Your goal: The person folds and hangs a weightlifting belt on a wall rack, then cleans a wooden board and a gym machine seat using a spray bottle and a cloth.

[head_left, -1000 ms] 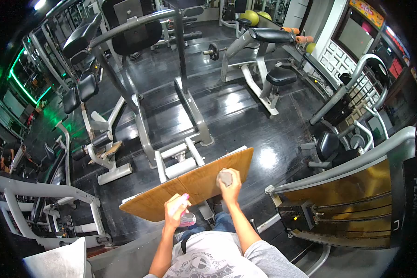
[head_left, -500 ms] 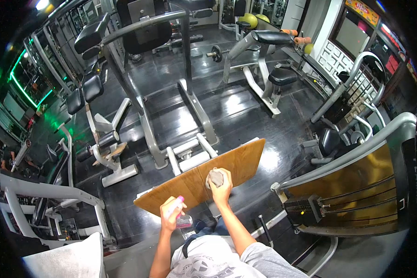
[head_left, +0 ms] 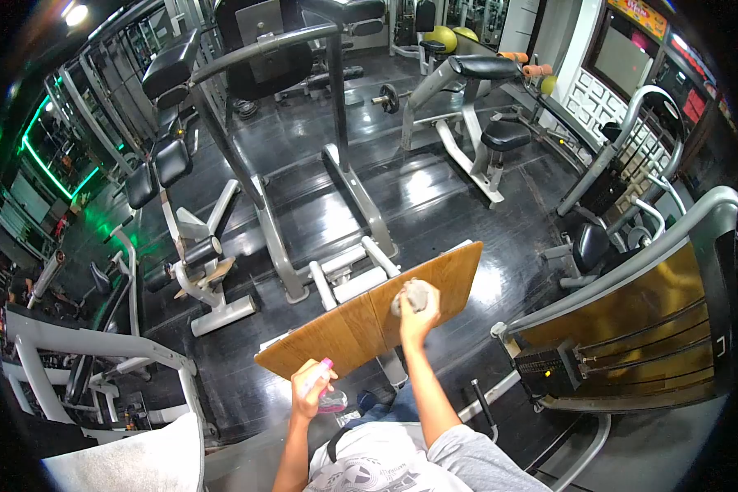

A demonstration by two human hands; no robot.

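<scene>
My left hand [head_left: 310, 392] is wrapped round a spray bottle [head_left: 333, 403] with a pink head and a clear body, in front of the board's lower left edge. My right hand [head_left: 419, 321] grips a bunched greyish cloth [head_left: 416, 296] over the right half of a brown wooden board [head_left: 334, 339]. The cloth appears to lie against the wood. The board is wide and tilted, with a seam near its middle, and sits on a pale metal frame. Part of the cloth is hidden by my fingers.
A tall grey machine frame [head_left: 277, 238] stands beyond the board. At the right is a weight-stack machine [head_left: 623, 344] with a gold panel. A white towel [head_left: 127, 459] lies at the lower left. A padded bench [head_left: 484, 70] stands farther back on the dark floor [head_left: 435, 221].
My right hand has moved the cloth a little right and away from me across the board. My left hand still holds the spray bottle. The whole view has shifted slightly.
</scene>
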